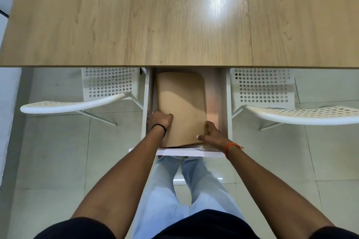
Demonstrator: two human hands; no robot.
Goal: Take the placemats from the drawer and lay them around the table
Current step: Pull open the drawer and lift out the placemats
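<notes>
A white drawer (226, 103) stands pulled out from under the wooden table (174, 15). Inside it lies a stack of tan placemats (182, 101) with rounded far corners. My left hand (160, 120) curls over the stack's left edge, fingers tucked under it. My right hand (210, 132) grips the near right corner, thumb on top. The near edge of the stack is lifted slightly off the drawer bottom.
Two white perforated chairs flank the drawer, one on the left (77, 103) and one on the right (291, 114), both pushed partly under the table. My legs in light jeans (186, 190) stand on a pale tiled floor (48, 161) right behind the drawer front (186, 151).
</notes>
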